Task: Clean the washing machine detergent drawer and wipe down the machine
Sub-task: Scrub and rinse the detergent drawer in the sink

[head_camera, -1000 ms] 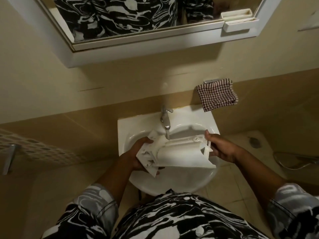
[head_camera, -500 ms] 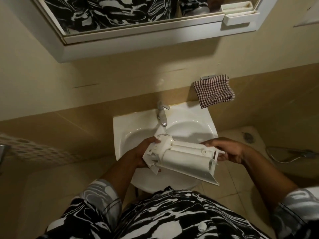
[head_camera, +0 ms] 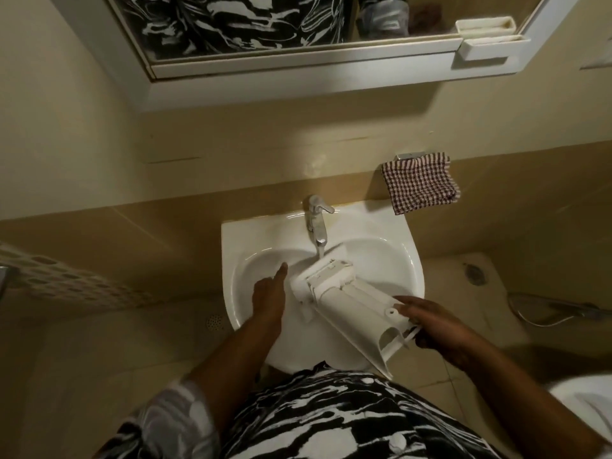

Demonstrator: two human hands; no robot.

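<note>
The white plastic detergent drawer (head_camera: 344, 303) lies tilted over the white sink (head_camera: 390, 260), its far end under the running chrome tap (head_camera: 316, 223). My right hand (head_camera: 433, 323) grips the drawer's near end at the sink's right rim. To the left of the drawer, my left hand (head_camera: 270, 296) hangs over the basin with straight fingers; it holds nothing and is apart from the drawer.
A checked red-and-white cloth (head_camera: 420, 182) hangs on a wall hook right of the sink. A white-framed mirror (head_camera: 298, 34) with a small shelf is above. A shower hose (head_camera: 556, 309) and a floor drain (head_camera: 475, 273) lie at the right, a perforated basket (head_camera: 63, 279) at the left.
My left hand has let go of the drawer and moved left. The drawer has swung so its far end points under the tap, held by my right hand alone.
</note>
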